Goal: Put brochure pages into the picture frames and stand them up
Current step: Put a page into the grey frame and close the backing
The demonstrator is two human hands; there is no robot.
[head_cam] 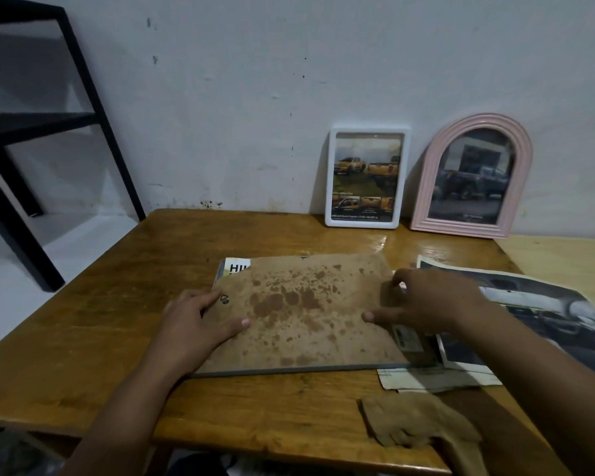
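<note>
A large picture frame lies face down mid-table, its stained brown backing board (303,310) up, grey rim along the near edge. A brochure page (236,267) pokes out from under its far-left corner. My left hand (200,324) presses on the board's left edge beside a small metal clip (224,299). At the right edge rests my right hand (426,300), fingers curled at the rim, thumb flat on the board. Against the wall stand a white frame (366,176) and a pink arched frame (471,176), each holding a truck picture.
Loose brochure pages (547,304) with car photos lie right of the board, with more paper (426,377) under its near-right corner. A brown cloth (416,424) lies near the wooden table's (117,304) front edge. A black shelf frame (49,115) stands at the left.
</note>
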